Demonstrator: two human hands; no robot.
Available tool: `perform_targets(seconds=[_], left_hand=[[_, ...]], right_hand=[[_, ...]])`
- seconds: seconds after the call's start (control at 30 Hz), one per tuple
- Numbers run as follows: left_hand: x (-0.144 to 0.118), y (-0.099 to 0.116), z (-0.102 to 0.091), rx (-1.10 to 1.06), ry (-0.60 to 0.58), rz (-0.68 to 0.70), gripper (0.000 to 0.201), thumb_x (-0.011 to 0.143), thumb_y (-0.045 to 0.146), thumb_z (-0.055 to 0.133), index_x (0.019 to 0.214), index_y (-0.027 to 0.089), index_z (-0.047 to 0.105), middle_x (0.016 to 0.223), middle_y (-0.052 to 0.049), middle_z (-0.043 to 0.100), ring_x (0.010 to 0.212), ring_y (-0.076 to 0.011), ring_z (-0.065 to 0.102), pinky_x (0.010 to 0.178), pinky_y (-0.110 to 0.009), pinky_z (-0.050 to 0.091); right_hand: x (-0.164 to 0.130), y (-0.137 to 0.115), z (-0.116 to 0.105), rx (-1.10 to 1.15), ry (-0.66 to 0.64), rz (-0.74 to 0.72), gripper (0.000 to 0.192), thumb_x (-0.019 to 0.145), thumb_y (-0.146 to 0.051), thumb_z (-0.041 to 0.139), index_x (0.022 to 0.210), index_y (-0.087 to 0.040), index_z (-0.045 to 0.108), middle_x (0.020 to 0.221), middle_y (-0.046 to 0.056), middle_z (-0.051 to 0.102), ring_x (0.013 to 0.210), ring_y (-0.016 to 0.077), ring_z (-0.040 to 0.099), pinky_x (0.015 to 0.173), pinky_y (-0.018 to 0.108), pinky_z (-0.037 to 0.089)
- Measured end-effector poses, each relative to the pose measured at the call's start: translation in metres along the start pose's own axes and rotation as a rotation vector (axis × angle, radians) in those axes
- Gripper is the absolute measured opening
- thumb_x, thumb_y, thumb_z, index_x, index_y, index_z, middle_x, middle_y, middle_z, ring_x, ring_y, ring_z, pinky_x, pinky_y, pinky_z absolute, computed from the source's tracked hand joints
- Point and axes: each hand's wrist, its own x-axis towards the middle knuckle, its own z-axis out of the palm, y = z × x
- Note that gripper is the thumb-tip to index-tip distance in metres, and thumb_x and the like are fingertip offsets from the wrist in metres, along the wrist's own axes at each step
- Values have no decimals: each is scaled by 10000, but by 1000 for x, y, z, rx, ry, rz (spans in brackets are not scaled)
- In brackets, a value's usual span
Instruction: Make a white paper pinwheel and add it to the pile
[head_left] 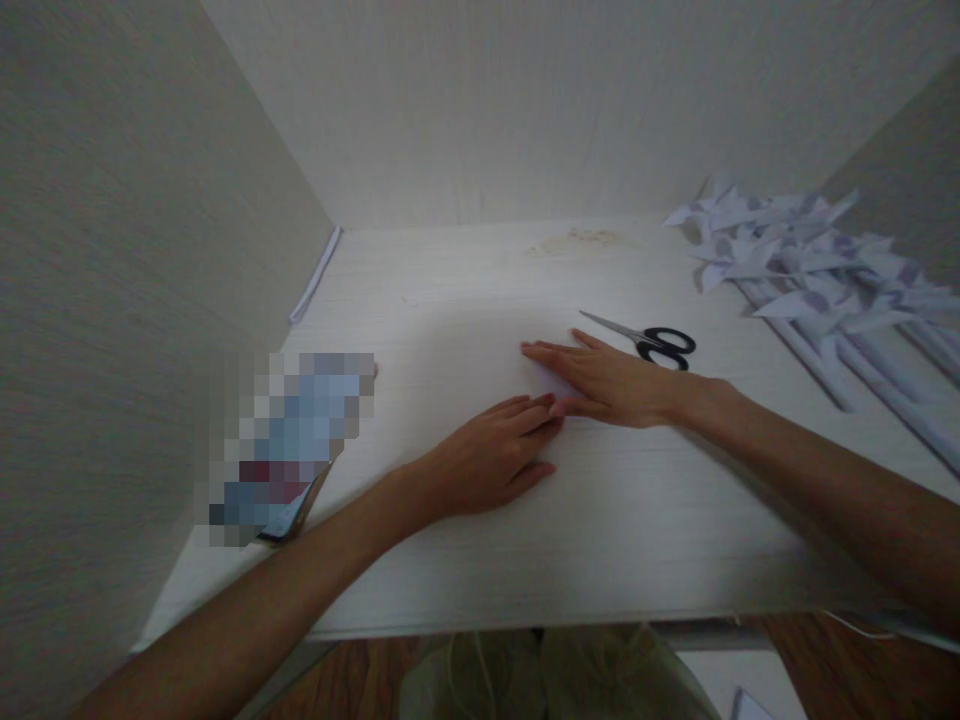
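White paper sheet (546, 378) is mid-fold — left hand (491, 458) and right hand (611, 382) press it flat, fingers together; finished pale paper pinwheels (817, 270) at 2 o'clock, black-handled scissors (651, 340) idle.

Tabletop (480, 560): it sits in a nook, with walls on the left, at the back and on the right.
Hands: the left hand (491, 455) and the right hand (611, 385) lie flat near the middle of the tabletop, fingertips touching, the right one a bit farther back.
Paper (551, 378): under the hands, on the tabletop.
Scissors (645, 340): just behind the right hand.
Paper pinwheels (810, 270): in a pile at the back right, well apart from the hands.
Phone (289, 515): at the left edge, left of the left hand.
Thin strip (315, 275): far back left, along the left wall.
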Motion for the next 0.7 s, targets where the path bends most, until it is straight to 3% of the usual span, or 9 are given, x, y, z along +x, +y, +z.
perform_targets(seconds=[0.13, 0.43, 0.7], left_hand=[[0, 0, 0, 29, 6, 11, 424, 837, 292, 383, 1174, 41, 436, 1226, -183, 473, 1176, -246, 403, 986, -395, 342], [-1, -2, -1, 82, -26, 11, 464, 831, 312, 382, 1198, 31, 410, 1273, -188, 423, 1181, -261, 386, 971, -403, 348], [-2, -1, -2, 68, -12, -3, 431, 828, 316, 382, 1198, 95, 412, 1289, -166, 416, 1182, -247, 391, 940, -418, 362]], right_hand=[[4, 3, 5, -21, 0, -33, 631, 865, -429, 315, 1376, -135, 91, 1404, 153, 249, 1279, 241, 261, 1013, 513, 178], [19, 17, 8, -46, -48, -189, 653, 854, -482, 296, 1378, -150, 95, 1426, 130, 192, 1306, 218, 188, 1035, 500, 85], [13, 15, 11, -73, -15, -150, 642, 865, -462, 273, 1373, -105, 111, 1424, 161, 161, 1309, 233, 171, 1033, 504, 114]])
